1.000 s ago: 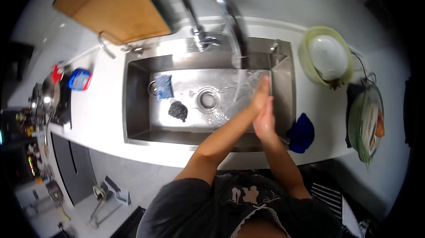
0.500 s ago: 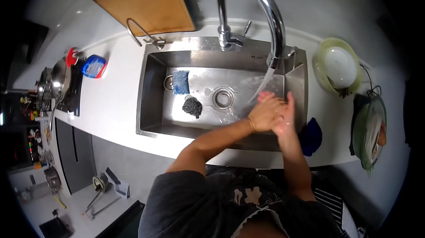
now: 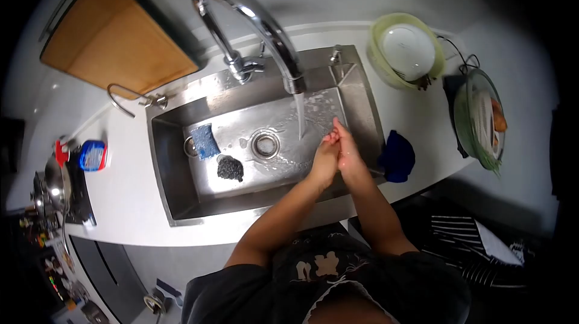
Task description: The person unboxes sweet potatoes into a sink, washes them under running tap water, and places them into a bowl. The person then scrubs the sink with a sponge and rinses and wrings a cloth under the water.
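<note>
My left hand (image 3: 326,160) and my right hand (image 3: 347,150) are wet and pressed together over the right side of the steel sink (image 3: 271,200). The fingers of both hands look closed around each other, with one digit of my right hand sticking up straight; some fingers are hidden. Water runs from the tall chrome faucet (image 3: 294,79) and lands on the basin floor just left of my hands. On the left of the basin lie a blue sponge (image 3: 205,142) and a dark scouring pad (image 3: 230,168), near the drain (image 3: 264,144).
A blue cloth (image 3: 397,156) sits on the counter right of the sink. Behind it are a green basin (image 3: 379,58) holding a white bowl (image 3: 408,52) and a glass dish (image 3: 467,116) of food. A cutting board (image 3: 120,34) leans at back left; a spray bottle (image 3: 93,155) is farther left.
The view has turned and shifted right. My hands have moved out of the stream, which now falls beside them, and their hold on each other has changed.
</note>
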Tool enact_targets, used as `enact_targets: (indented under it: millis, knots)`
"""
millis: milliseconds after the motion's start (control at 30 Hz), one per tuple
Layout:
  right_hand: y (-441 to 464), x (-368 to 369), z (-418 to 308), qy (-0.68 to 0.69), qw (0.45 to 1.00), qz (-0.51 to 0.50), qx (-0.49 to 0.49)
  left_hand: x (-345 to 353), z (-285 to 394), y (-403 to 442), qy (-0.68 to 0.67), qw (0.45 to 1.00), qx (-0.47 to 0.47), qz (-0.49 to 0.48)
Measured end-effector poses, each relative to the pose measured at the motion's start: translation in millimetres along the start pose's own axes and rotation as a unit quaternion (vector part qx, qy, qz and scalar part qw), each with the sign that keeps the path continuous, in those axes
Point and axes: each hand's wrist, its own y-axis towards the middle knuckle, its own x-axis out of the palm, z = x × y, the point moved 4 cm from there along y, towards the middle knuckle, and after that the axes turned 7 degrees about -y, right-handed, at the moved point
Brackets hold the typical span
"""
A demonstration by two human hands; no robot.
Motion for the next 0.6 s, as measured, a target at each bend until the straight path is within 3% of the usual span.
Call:
enact_targets:
  millis: [33, 67, 100, 167, 200, 300, 333, 400, 433, 500, 567, 600]
  knots:
    - [12.8, -10.2, 6.3, 0.007, 0.999, -0.035, 0.024, 0.3, 11.6, -12.9, 0.259, 0.962, 0.083, -0.032]
    - [36.4, -27.0, 20.3, 0.015, 0.996, -0.071, 0.048, -2.1, 12.0, -19.9, 0.332, 0.938, 0.036, -0.088]
    - [47.6, -37.5, 27.5, 0.022, 0.992, -0.107, 0.071, 1.4, 29.7, -26.2, 0.408, 0.895, 0.124, -0.136]
    - [39.8, -15.7, 37.1, -0.179, 0.953, -0.213, 0.118, 11.9, 63.0, -34.3, 0.529, 0.762, 0.303, -0.218]
    - [32.9, -3.8, 44.7, -0.276, 0.913, -0.268, 0.135, 9.8, 60.6, -28.4, 0.543, 0.735, 0.297, -0.276]
    - [0.8, 12.2, 56.9, -0.545, 0.745, -0.366, 0.118, 11.5, 56.3, -3.9, 0.655, 0.682, -0.070, -0.318]
    - [-5.2, 13.0, 60.0, -0.631, 0.672, -0.378, 0.086, 8.3, 46.8, 8.4, 0.586, 0.716, -0.114, -0.361]
    - [-16.5, 11.1, 53.7, -0.750, 0.530, -0.394, 0.026, 0.4, 59.0, 13.1, 0.503, 0.777, -0.131, -0.356]
    - [-22.8, 10.3, 42.9, -0.775, 0.490, -0.399, 0.000, -4.9, 64.6, 15.5, 0.458, 0.805, -0.140, -0.352]
    - [-40.5, 18.8, 15.3, -0.701, 0.574, -0.421, -0.042, -11.5, 74.7, 24.9, 0.472, 0.791, -0.057, -0.385]
    - [-58.7, 34.5, 6.9, -0.452, 0.792, -0.411, -0.010, -23.1, 81.0, 18.4, 0.520, 0.769, 0.022, -0.371]
    - [-60.8, 47.0, 10.9, -0.266, 0.886, -0.373, 0.066, -29.9, 85.7, 14.8, 0.503, 0.812, 0.141, -0.261]
